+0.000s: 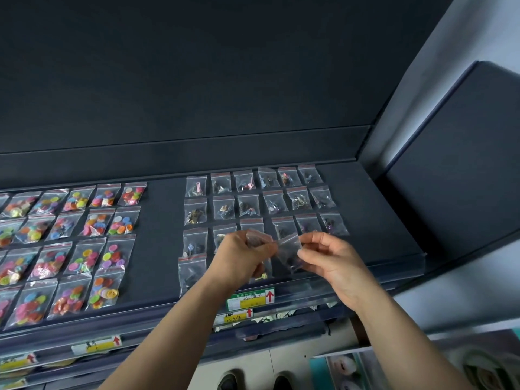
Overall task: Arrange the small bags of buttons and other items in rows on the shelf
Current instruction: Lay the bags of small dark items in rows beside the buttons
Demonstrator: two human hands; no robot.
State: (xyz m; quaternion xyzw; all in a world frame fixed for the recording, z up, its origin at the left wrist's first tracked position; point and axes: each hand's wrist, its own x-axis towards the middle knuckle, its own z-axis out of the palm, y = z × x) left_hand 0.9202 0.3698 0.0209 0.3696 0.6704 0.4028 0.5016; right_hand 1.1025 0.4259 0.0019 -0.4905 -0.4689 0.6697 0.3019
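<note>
On the dark shelf [160,220] lie small clear zip bags in rows. Bags of colourful buttons [92,223] fill the left part. Bags of small dark metal items [275,198] fill the right part. My left hand [242,257] holds a bunch of clear bags [257,237] above the shelf's front right area. My right hand [329,257] pinches one clear bag [288,250] that hangs between both hands. Both hands hide parts of the two front rows of metal-item bags.
A bare strip of shelf separates the two groups. The shelf's front lip [365,280] carries price labels [250,298] with red arrows. A dark side panel [455,170] rises at the right. Lower shelves and shoes [233,381] show below.
</note>
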